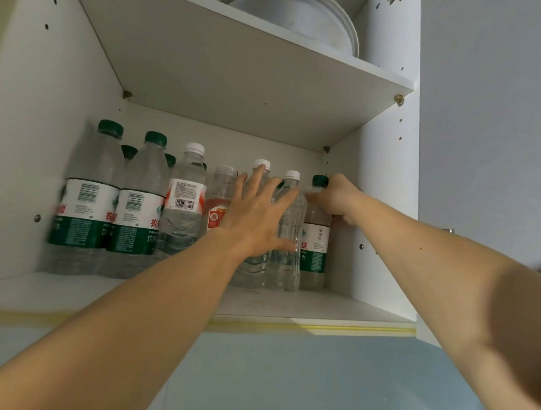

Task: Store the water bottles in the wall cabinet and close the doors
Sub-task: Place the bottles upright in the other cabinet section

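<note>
My left grip (256, 213) spreading released against clear bottles (288, 236) on the white cabinet shelf (305, 305), my right grip (336, 197) grasping the green-capped bottle (315, 244) at the shelf's right end, plates (302, 17) sitting above, grey wall (490, 121) showing right of it.

White cabinet shelf (305, 305) w/ upright water bottles (139, 205) in rows

light: soft, even, fairly bright | shadow: dim under the shelf (237, 88) | blur: leftmost bottles (86, 196) smeared (motion) | distortion: wide-angle bending at the edges | glare: none
</note>
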`<state>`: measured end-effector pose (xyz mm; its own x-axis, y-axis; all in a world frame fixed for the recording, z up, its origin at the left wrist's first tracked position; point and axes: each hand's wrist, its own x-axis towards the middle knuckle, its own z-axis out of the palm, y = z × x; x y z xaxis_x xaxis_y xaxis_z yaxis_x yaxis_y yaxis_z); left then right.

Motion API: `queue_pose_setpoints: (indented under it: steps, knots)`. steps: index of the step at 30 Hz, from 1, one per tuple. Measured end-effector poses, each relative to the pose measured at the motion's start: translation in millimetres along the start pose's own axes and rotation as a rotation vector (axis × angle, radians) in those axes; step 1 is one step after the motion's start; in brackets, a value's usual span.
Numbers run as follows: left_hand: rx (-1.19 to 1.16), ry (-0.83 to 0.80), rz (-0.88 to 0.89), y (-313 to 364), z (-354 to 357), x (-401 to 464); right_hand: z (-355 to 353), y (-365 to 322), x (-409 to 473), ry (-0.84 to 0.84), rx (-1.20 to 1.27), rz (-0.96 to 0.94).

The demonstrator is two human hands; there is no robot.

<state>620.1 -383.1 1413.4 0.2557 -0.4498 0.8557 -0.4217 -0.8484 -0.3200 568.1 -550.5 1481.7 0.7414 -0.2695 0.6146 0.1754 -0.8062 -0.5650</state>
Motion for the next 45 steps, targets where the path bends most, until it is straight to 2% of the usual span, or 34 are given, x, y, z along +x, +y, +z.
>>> queue_pose_setpoints:
  steps: [12, 19, 28, 32, 40, 45]
  knots:
    - [0.046, -0.025, 0.097, 1.9, -2.2, -10.0, -29.9, -6.2, -29.7, -0.051, -0.033, 0.002]
    - [0.042, -0.014, 0.093, 1.2, 2.1, -9.8, -20.2, 2.2, -23.7, 0.043, -0.08, -0.063]
    - [0.03, 0.019, 0.1, 0.3, 5.2, -9.9, -13.3, 8.9, -21.1, 0.047, -0.068, -0.085]
    - [0.019, -0.003, 0.112, -0.7, 1.7, -12.9, -14.3, 13.5, -35.0, 0.089, -0.143, -0.107]
    - [-0.289, -0.056, 0.025, 7.0, -54.3, -30.9, -58.6, 3.5, -132.9, 0.179, -0.453, -0.294]
    - [-0.583, 0.121, -0.029, 29.0, -112.7, -51.1, -96.7, -14.3, -216.2, 0.256, -0.527, -0.319]
